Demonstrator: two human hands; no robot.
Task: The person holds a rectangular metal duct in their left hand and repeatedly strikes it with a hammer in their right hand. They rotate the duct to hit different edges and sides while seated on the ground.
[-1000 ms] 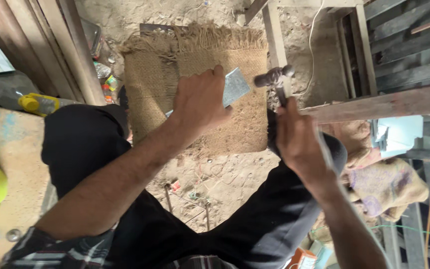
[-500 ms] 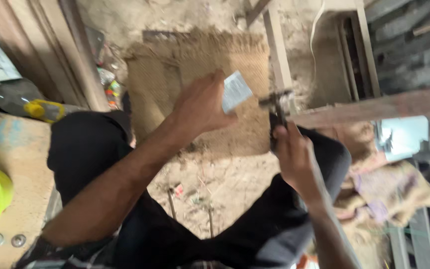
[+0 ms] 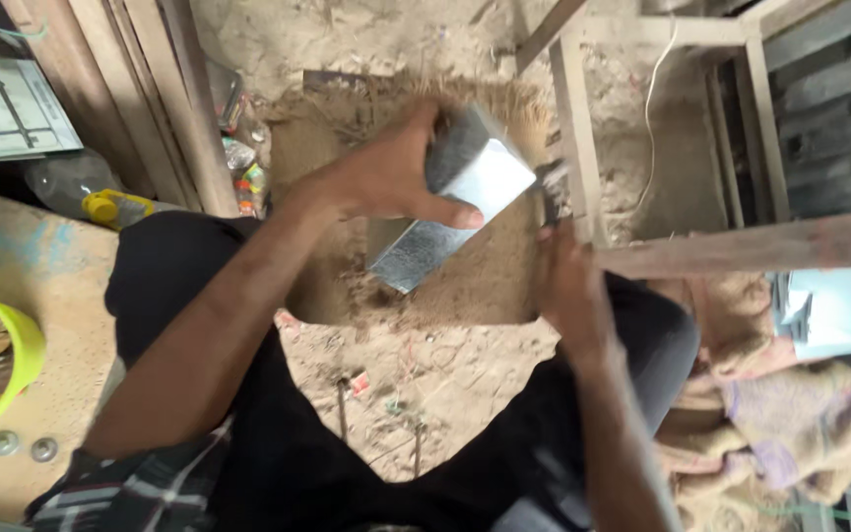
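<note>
My left hand grips a bent piece of shiny grey sheet metal and holds it above a brown jute mat on the dirt floor. Just to its right, my right hand is closed around the handle of a dark metal tool, probably a hammer, whose head sits right beside the sheet's right edge. The tool is blurred. My legs in black trousers spread out to either side below the hands.
A wooden frame and a horizontal wooden bar stand to the right. On a wooden board at left are a yellow-green bowl and two washers. Planks lean upper left; sacks lie at right.
My left hand has turned the metal sheet, so more of its bent shiny face shows. My right hand with the tool has come closer to the sheet. The camera moved nearer.
</note>
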